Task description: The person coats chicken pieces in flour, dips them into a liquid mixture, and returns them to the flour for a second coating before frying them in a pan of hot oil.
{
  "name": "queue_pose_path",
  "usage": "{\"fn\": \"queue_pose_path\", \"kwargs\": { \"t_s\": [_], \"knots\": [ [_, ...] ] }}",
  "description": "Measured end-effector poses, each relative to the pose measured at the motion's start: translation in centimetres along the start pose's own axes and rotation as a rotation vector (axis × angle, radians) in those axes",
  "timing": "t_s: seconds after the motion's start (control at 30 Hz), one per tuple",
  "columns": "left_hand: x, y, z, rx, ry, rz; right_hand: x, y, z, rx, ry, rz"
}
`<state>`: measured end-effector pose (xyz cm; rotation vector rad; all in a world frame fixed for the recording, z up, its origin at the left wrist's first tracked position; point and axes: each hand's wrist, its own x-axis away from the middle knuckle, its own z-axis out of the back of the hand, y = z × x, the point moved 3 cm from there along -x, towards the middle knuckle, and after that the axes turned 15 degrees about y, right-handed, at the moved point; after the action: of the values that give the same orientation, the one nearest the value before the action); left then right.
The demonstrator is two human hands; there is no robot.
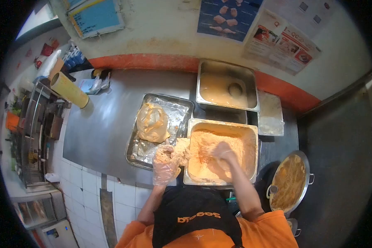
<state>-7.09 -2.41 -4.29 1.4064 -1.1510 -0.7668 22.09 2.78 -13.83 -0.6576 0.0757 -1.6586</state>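
My left hand (165, 163) wears a clear plastic glove dusted with flour. Its fingers are closed on a flour-coated chicken piece (181, 152) at the left rim of a metal pan. That pan (221, 123) holds pale orange flour (206, 167). Over the flour is my right hand (224, 152), smeared by motion, so its fingers cannot be made out. Left of the pan, a metal tray (182, 108) carries a plastic bag (152, 122) with pale contents.
Behind the flour pan stands a deep metal pan (202, 80) of cloudy liquid, with a lidded container (271, 113) beside it. A wide pot of bubbling oil (290, 182) is at right. A yellow roll (70, 91) stands at the counter's left end.
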Motion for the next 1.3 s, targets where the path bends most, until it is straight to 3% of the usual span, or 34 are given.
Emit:
{"fn": "queue_pose_path", "kwargs": {
  "t_s": [0.07, 0.13, 0.17, 0.2, 0.27, 0.33, 0.37, 0.43, 0.5, 0.57, 0.63, 0.67, 0.73, 0.77, 0.87, 0.93, 1.0, 1.03, 1.1, 1.13, 1.17, 1.23, 1.3],
  "knots": [
    [-0.2, 0.2, -0.4, -0.005, -0.003, -0.041, -1.4, -0.6, -5.0, 0.285, 0.346, 0.258],
    [-0.5, 0.5, -0.2, 0.034, -0.021, -0.104, 0.4, -3.2, -1.9, -0.042, 0.459, -0.021],
    [-0.6, 0.8, 0.1, -0.071, -0.043, -0.222, 1.3, -5.2, 1.5, 0.010, 0.314, -0.144],
    [-0.8, 1.0, 0.4, -0.175, -0.060, -0.344, 1.5, -5.8, 2.8, 0.051, 0.353, -0.100],
    [-1.0, 0.8, 0.8, -0.158, -0.067, -0.303, 1.6, -5.4, 4.4, 0.139, 0.421, -0.003],
    [-1.1, -0.1, 1.0, 0.083, -0.070, 0.017, 2.0, -4.2, 2.3, 0.243, 0.450, 0.204],
    [-1.3, -0.1, 0.9, 0.102, -0.076, 0.025, 3.7, -5.3, 3.3, 0.208, 0.451, 0.291],
    [-1.4, -0.2, 1.0, 0.140, -0.080, 0.040, 4.5, -6.7, 5.0, 0.157, 0.304, 0.309],
    [-1.4, -0.1, 1.1, 0.108, -0.076, -0.021, 3.0, -7.0, 6.4, 0.119, 0.016, 0.156],
    [-1.6, 0.6, 1.1, 0.007, -0.101, -0.129, 0.1, -2.7, -2.1, 0.279, 0.106, 0.222],
    [-1.6, 1.8, 1.0, -0.160, -0.127, -0.278, 0.9, -3.9, -3.8, 0.281, 0.385, 0.370],
    [-1.7, 1.7, 1.0, -0.111, -0.101, -0.232, 1.7, -5.3, -3.9, 0.290, 0.528, 0.437],
    [-1.6, 1.4, 0.7, -0.013, -0.067, -0.133, 2.0, -5.9, -3.7, 0.195, 0.244, 0.223],
    [-1.6, 1.3, 0.6, -0.074, -0.089, -0.200, 1.6, -6.0, -3.3, 0.321, 0.130, 0.236],
    [-1.9, 1.4, 0.5, -0.172, -0.144, -0.314, 2.6, -6.2, -0.2, 0.208, 0.163, 0.038],
    [-1.6, 1.5, 0.9, -0.142, -0.154, -0.257, 2.2, -2.3, -3.8, 0.271, 0.664, 0.110],
    [-1.6, 1.8, 1.0, -0.135, -0.162, -0.210, 3.6, -1.5, -4.2, 0.360, 0.814, 0.355],
    [-1.8, 1.9, 0.9, -0.132, -0.171, -0.193, 5.4, -2.7, -2.2, 0.430, 0.708, 0.566],
    [-1.9, 1.4, 1.0, 0.016, -0.129, 0.004, 6.1, -1.7, -1.1, 0.462, 0.339, 0.588],
    [-1.9, 1.1, 1.1, 0.089, -0.108, 0.104, 5.7, -0.4, -1.3, 0.417, 0.094, 0.392],
    [-2.0, 1.3, 1.1, 0.002, -0.124, -0.031, 5.5, 0.7, -1.6, 0.367, -0.144, 0.192],
    [-2.4, 1.9, 1.3, -0.172, -0.165, -0.304, 4.4, 0.8, -0.8, 0.340, -0.105, 0.212],
    [-2.2, 1.8, 1.3, -0.049, -0.195, -0.119, 3.7, 0.6, 0.9, 0.214, -0.075, 0.207]
  ]
}}
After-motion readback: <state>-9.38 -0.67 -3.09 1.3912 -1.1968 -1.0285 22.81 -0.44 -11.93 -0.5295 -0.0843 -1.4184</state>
